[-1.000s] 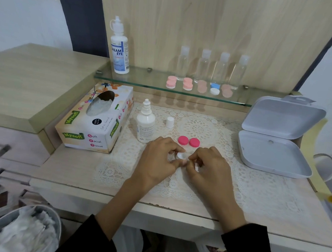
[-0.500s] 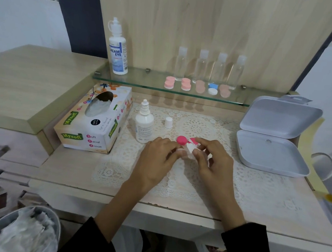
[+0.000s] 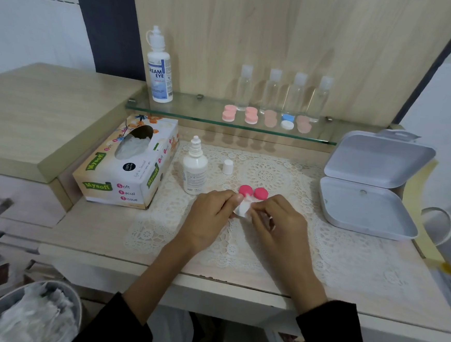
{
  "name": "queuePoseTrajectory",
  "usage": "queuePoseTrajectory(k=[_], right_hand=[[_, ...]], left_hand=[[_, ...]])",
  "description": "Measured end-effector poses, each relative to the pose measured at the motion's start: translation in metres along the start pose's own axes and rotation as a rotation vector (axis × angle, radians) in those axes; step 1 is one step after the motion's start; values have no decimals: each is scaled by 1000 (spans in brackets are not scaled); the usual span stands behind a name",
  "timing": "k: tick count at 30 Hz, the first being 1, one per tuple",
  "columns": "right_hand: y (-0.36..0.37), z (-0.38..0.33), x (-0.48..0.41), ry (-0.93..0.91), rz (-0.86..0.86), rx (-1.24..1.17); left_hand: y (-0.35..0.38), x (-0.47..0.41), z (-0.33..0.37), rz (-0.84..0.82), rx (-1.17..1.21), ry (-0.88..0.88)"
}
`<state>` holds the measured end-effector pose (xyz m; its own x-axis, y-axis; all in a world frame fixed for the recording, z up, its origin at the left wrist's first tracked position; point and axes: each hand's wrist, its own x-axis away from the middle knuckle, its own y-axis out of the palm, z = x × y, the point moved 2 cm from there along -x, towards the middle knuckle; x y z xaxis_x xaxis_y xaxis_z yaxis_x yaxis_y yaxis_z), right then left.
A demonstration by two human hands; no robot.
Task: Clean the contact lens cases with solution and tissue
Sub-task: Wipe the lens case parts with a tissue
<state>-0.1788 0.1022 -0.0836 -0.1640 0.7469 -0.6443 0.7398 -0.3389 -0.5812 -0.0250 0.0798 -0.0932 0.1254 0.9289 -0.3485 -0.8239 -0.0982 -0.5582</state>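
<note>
- The solution bottle (image 3: 194, 168) stands uncapped on the lace mat.
- My left hand (image 3: 210, 215) pinches the tissue wad (image 3: 243, 209); I judge a case part is being wiped inside it.
- The pink caps (image 3: 253, 192) lie just beyond and probably need wiping next.
- My right hand (image 3: 277, 223) pinches the same wad.
</note>
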Motion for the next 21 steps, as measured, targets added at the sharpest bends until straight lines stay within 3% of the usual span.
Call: queuePoseTrajectory(k=[3, 8, 15, 21], right_hand=[[2, -3, 0, -27, -20, -7], [-2, 14, -1, 130, 134, -50], [-1, -7, -1, -98, -54, -56], [-1, -7, -1, -123, -49, -74]], left_hand=[[1, 0, -2, -2, 11, 19], [1, 0, -4, -2, 62, 3], [2, 0, -5, 2, 125, 7], [6, -3, -12, -31, 71, 50]])
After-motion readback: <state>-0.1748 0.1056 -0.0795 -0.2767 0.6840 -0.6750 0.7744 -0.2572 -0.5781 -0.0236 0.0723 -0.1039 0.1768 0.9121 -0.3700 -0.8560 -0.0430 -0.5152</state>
